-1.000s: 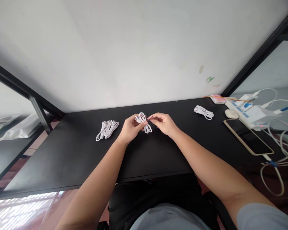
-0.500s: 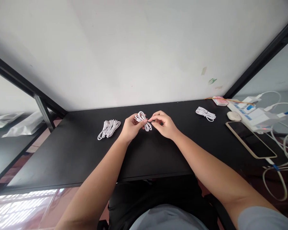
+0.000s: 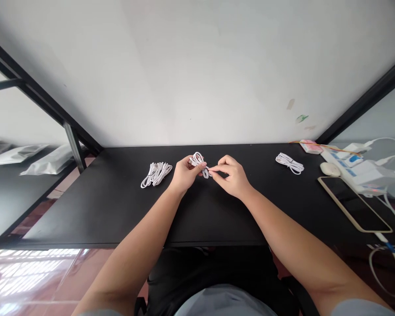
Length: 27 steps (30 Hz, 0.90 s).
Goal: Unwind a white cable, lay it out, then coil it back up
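A coiled white charging cable [image 3: 198, 158] is held over the black desk by my left hand [image 3: 185, 174], thumb on top and fingers beneath. Its loops stick out above and below the grip. Thumb and forefinger of my right hand [image 3: 232, 176] pinch at the bundle's right side, where a thin black twist tie goes round its middle; the fingertips mostly hide the tie. Left of my hands, several tied white cables [image 3: 156, 174] lie together in a pile. Off to the right lies another tied white cable bundle [image 3: 289, 163].
On the desk's right side are a phone [image 3: 354, 204] with a cable plugged in, a white rounded case [image 3: 330, 169], a power strip [image 3: 340, 164] with chargers, and a pink-and-white box [image 3: 311, 147]. A wall [image 3: 197, 79] rises behind the desk [image 3: 112, 206]. Plastic bags [image 3: 49, 160] lie on the left neighbouring surface.
My right fingertips have closed in against the cable bundle at its tie. The whole view has shifted slightly as the head turned; the left hand keeps its grip.
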### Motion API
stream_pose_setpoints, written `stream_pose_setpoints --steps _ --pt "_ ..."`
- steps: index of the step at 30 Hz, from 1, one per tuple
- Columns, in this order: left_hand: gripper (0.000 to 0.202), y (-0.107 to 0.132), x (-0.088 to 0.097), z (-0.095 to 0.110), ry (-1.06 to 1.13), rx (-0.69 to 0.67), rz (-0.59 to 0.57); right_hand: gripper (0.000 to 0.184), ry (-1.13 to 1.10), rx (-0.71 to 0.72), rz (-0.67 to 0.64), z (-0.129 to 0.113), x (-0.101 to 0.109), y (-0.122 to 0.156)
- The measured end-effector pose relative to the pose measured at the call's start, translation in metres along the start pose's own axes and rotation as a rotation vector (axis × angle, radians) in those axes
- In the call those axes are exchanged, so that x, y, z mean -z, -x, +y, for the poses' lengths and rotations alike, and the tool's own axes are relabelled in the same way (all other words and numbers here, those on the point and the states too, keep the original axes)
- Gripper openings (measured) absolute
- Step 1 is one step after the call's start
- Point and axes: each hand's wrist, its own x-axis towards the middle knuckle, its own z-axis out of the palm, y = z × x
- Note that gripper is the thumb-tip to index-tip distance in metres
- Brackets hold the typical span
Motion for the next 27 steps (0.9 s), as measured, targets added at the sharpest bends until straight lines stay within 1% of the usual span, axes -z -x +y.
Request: stream_pose_setpoints --steps 3,5,10,15,19,24,27 --pt "0.037 0.0 0.0 0.0 0.008 0.007 0.048 0.013 -0.028 0.038 -0.069 -0.004 -0.003 0.002" --pt "0.036 -0.001 0.001 -0.001 0.003 0.013 0.061 0.013 -0.052 0.028 -0.096 -0.005 -0.006 0.003" --pt "0.031 -0.002 0.004 -0.002 -0.046 0.004 0.07 0.014 -0.085 -0.091 -0.053 -0.001 -0.005 0.003" --pt "0.032 -0.002 0.003 -0.001 0.055 -0.003 0.106 0.013 -0.11 -0.206 -0.079 0.004 -0.001 0.001" --pt "0.03 -0.003 0.005 -0.003 0.07 -0.017 0.105 0.015 -0.098 -0.239 -0.106 0.005 -0.001 0.001" --pt "0.03 -0.005 0.005 -0.007 0.064 -0.031 0.085 0.015 -0.023 -0.262 -0.087 0.006 -0.002 0.001" --pt "0.03 -0.004 0.004 -0.007 0.113 -0.029 0.063 0.013 -0.003 -0.289 -0.134 0.006 -0.003 0.002"
